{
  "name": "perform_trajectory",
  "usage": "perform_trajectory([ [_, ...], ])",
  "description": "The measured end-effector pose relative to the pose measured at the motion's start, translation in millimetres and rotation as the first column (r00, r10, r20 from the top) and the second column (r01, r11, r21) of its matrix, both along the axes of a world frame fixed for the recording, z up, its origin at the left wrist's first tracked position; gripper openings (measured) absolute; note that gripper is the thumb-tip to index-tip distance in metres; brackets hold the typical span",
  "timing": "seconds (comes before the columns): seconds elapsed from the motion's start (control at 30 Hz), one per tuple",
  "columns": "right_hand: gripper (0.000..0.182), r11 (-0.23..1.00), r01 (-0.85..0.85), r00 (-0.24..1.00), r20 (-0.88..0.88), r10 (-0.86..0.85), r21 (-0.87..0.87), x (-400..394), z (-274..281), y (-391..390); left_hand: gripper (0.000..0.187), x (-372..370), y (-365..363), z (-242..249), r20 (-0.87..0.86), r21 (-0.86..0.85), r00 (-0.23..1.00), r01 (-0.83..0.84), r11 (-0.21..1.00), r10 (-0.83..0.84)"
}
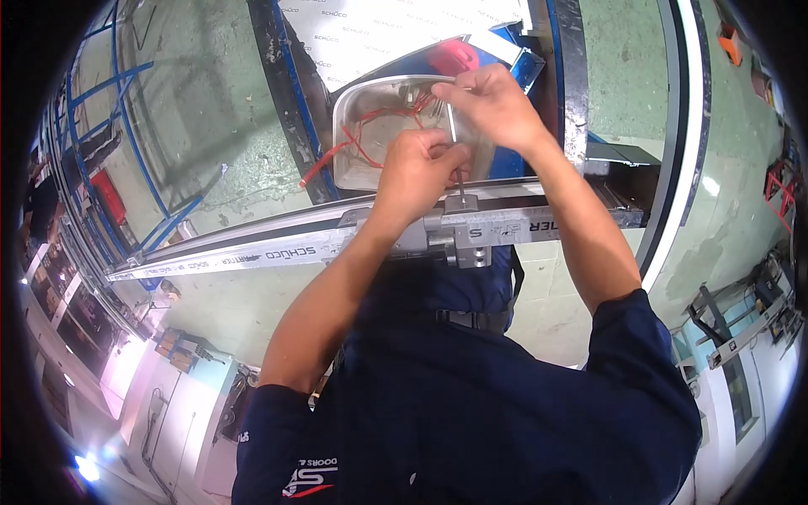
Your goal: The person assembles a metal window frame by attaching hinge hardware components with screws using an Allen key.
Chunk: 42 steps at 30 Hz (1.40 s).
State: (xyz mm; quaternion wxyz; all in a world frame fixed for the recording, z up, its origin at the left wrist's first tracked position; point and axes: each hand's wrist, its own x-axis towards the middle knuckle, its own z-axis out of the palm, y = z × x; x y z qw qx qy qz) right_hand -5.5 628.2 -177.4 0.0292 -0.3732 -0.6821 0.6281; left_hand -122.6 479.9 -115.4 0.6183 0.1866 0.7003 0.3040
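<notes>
Nearest the camera, the left hand (pixel 418 172) is closed in a fist-like pinch around the lower shaft of a thin metal key (pixel 454 139), probably a hex key, though the tip is too small to make out. Just below that hand the tool stands upright into a small grey fitting (pixel 461 204) on the top of the aluminium profile (pixel 252 252), which runs away from the hand on both sides. Just above, the right hand (pixel 492 105) has its fingers drawn together on the upper end of the same key. To do this well, the lower hand should keep the shaft plumb and seated in the fitting while the upper hand turns in short, even moves; any tilt risks the tip slipping out. Beyond both hands lies a metal tray (pixel 347 109) with red wires (pixel 358 143) in it, and past the upper hand a red object (pixel 454 55) rests at the tray's far edge.
</notes>
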Motion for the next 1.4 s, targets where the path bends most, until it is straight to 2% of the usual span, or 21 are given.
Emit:
perform_trajectory([
  [0.03, 0.05, 0.948, -0.001, 0.999, 0.042, -0.013, 0.319, -7, 18, -5, 0.016, -1, 3, 4, -0.076, -0.016, 0.995, 0.065, 0.998, -0.066],
  [0.13, 0.058, 0.767, -0.06, 0.992, 0.127, -0.029, 0.639, -18, 46, -17, 0.017, 3, 2, 1, -0.168, 0.043, 0.983, 0.078, 0.996, -0.07],
  [0.17, 0.058, 0.836, -0.146, 0.98, 0.196, 0.047, 0.53, -17, 61, -10, 0.017, 5, 1, -2, -0.174, 0.083, 0.984, 0.052, 0.995, -0.037],
  [0.23, 0.056, 0.991, 0.116, 0.993, 0.022, -0.118, 0.061, -14, 49, -5, 0.018, 5, 1, -2, -0.125, 0.047, 0.992, 0.001, 0.999, 0.005],
  [0.3, 0.049, 0.871, 0.16, 0.955, -0.151, -0.256, -0.464, -7, 39, 0, 0.018, 4, 3, 0, -0.044, 0.023, 0.998, -0.054, 0.998, 0.054],
  [0.4, 0.053, 0.879, 0.1, 0.95, -0.219, -0.224, -0.466, -2, 19, -8, 0.016, 5, 3, 2, 0.089, 0.011, 0.991, -0.104, 0.994, 0.103],
  [0.43, 0.046, 0.891, 0.133, 0.952, -0.194, -0.236, -0.434, -6, 11, -7, 0.016, 5, 2, -1, 0.105, 0.023, 0.989, -0.103, 0.994, 0.1],
  [0.5, 0.042, 0.985, 0.173, 0.984, -0.048, -0.171, 0.026, -14, 6, -15, 0.016, 6, -2, -4, 0.058, 0.035, 0.997, -0.052, 0.998, 0.05],
  [0.57, 0.038, 0.896, 0.092, 0.975, 0.143, -0.17, 0.435, -28, 13, -20, 0.016, 4, -2, -4, -0.071, 0.034, 0.996, 0.053, 0.998, -0.051],
  [0.67, 0.038, 0.858, 0.076, 0.967, 0.173, -0.187, 0.508, -26, 15, -17, 0.016, 3, 3, 5, -0.095, -0.029, 0.992, 0.085, 0.996, -0.087],
  [0.73, 0.037, 0.985, 0.143, 0.99, -0.006, -0.144, -0.094, -15, 16, -4, 0.015, 3, 1, -1, 0.033, -0.014, 0.999, -0.022, 1.0, 0.022],
  [0.77, 0.037, 0.91, 0.113, 0.982, -0.095, -0.164, -0.399, -9, 15, 2, 0.015, 3, 1, -3, 0.099, -0.013, 0.992, -0.074, 0.997, 0.075],
  [0.87, 0.036, 0.827, -0.055, 0.976, -0.206, -0.075, -0.559, 5, -6, 12, 0.015, 3, 2, -3, 0.191, -0.012, 0.973, -0.131, 0.991, 0.131],
  [1.0, 0.047, 0.994, -0.013, 1.0, -0.027, 0.01, -0.11, -4, -2, 7, 0.016, -3, 1, -5, 0.17, -0.042, 0.981, -0.091, 0.995, 0.097],
  [1.03, 0.056, 0.968, -0.039, 0.998, 0.056, 0.025, 0.249, -8, 9, 2, 0.016, -4, 1, -4, 0.126, -0.052, 0.99, -0.054, 0.997, 0.06],
  [1.13, 0.053, 0.848, -0.053, 0.996, 0.094, 0.004, 0.528, -16, 29, -10, 0.014, -8, -3, -13, 0.086, -0.008, 0.996, -0.019, 1.0, 0.019],
  [1.17, 0.05, 0.96, -0.118, 0.982, 0.175, 0.075, 0.256, -17, 43, 0, 0.014, -8, -1, -9, 0.091, 0.017, 0.996, -0.027, 0.999, 0.025],
  [1.2, 0.051, 0.999, -0.033, 0.999, -0.005, 0.034, 0.027, -15, 31, 1, 0.014, -8, -1, -7, 0.095, 0.041, 0.995, -0.035, 0.999, 0.031],
  [1.3, 0.052, 0.846, -0.058, 0.971, -0.226, -0.075, -0.531, -7, 11, 5, 0.022, -11, 0, -3, 0.198, -0.078, 0.978, -0.054, 0.995, 0.069],
  [1.33, 0.052, 0.744, -0.086, 0.969, -0.228, -0.092, -0.662, -5, 11, 9, 0.024, -13, 1, -1, 0.22, -0.122, 0.973, -0.038, 0.992, 0.065],
  [1.4, 0.053, 0.774, -0.18, 0.979, -0.191, 0.077, -0.607, -5, 9, 12, 0.026, -16, -3, -6, 0.291, -0.144, 0.95, -0.072, 0.987, 0.112],
])
